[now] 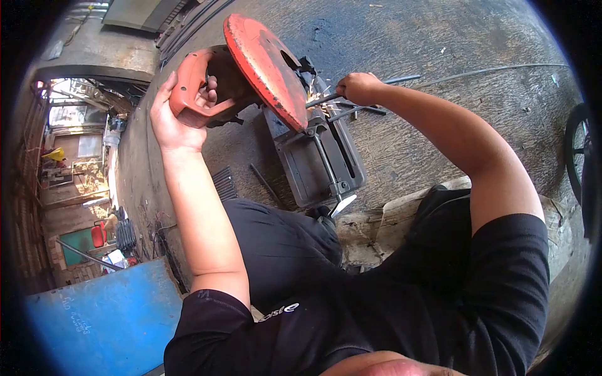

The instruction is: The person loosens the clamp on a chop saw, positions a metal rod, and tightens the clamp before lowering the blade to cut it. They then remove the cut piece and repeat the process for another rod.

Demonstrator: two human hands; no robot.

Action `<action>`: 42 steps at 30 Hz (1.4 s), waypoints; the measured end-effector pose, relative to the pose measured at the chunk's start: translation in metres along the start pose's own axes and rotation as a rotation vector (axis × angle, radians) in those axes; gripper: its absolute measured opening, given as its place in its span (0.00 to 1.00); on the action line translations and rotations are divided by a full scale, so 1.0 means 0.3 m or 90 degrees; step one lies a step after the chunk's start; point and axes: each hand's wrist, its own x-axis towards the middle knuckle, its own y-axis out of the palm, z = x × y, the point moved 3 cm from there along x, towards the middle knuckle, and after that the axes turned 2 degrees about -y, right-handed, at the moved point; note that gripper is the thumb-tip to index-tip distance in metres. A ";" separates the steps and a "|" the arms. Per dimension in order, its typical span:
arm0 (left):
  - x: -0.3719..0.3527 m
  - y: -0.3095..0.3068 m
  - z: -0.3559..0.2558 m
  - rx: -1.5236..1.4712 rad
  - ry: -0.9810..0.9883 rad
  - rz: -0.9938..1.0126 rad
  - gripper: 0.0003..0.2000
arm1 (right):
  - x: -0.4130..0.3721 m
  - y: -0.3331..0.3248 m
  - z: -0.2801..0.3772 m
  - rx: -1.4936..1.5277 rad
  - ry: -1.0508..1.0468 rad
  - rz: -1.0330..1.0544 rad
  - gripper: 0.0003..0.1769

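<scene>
My left hand (183, 116) is wrapped round the orange handle (188, 81) of a chop saw, fingers curled through the grip. The saw's round red blade guard (266, 72) is tilted over its grey metal base (298, 166), and the blade is hidden behind it. Sparks (318, 100) fly beside the guard's right edge. My right hand (360, 88) is closed on a dark metal rod (401, 79), holding it just right of the sparks. A clamp screw (326, 156) with a pale crank handle (343, 205) runs along the base.
Several short cut rods (224, 183) lie on the floor left of the base, near my leg. A long thin rod (495, 72) stretches right. A blue panel (106, 316) stands at lower left, and a dark wheel (577, 147) at the right edge.
</scene>
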 end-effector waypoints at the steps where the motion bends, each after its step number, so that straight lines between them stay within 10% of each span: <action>1: -0.002 0.004 0.000 0.001 -0.002 0.001 0.26 | 0.000 0.003 -0.003 0.002 0.001 0.000 0.18; 42: -0.005 0.012 0.001 -0.002 0.001 -0.077 0.24 | -0.071 -0.062 0.062 -0.056 -0.009 -0.053 0.15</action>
